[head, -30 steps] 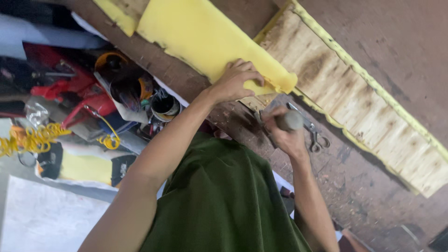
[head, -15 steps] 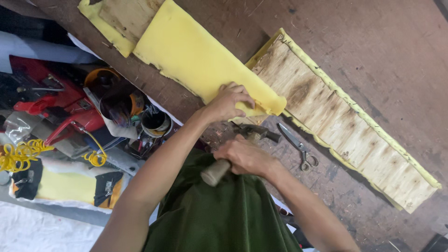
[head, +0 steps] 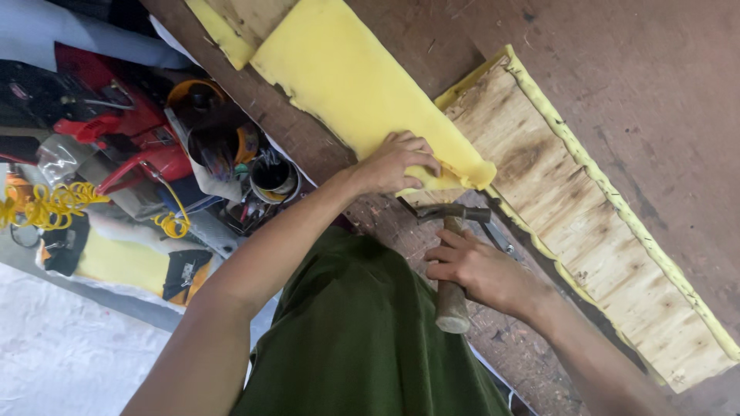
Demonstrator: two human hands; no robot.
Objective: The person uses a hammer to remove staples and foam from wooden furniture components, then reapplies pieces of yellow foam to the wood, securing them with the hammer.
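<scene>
Swung round since earlier, the hammer (head: 451, 266) is gripped by the right hand (head: 478, 270), fingers curled shut, head toward the yellow foam sheet (head: 347, 73), pressed flat by the left hand (head: 393, 162).

Bare brown tabletop (head: 640, 85) upper right: passable. Tool clutter (head: 154, 154) at left, plywood board (head: 586, 231) centre-right obstruct.

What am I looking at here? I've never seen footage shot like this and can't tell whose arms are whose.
The camera sits on a person's head and looks down, so both arms are that person's own; the green cloth at the bottom is their clothing. The left hand presses a yellow foam sheet onto a wooden board edged with foam. The right hand grips a hammer by its wooden handle, head near the foam's end. All this lies on a brown workbench. Down on the left are red tools and a coiled yellow hose.
</scene>
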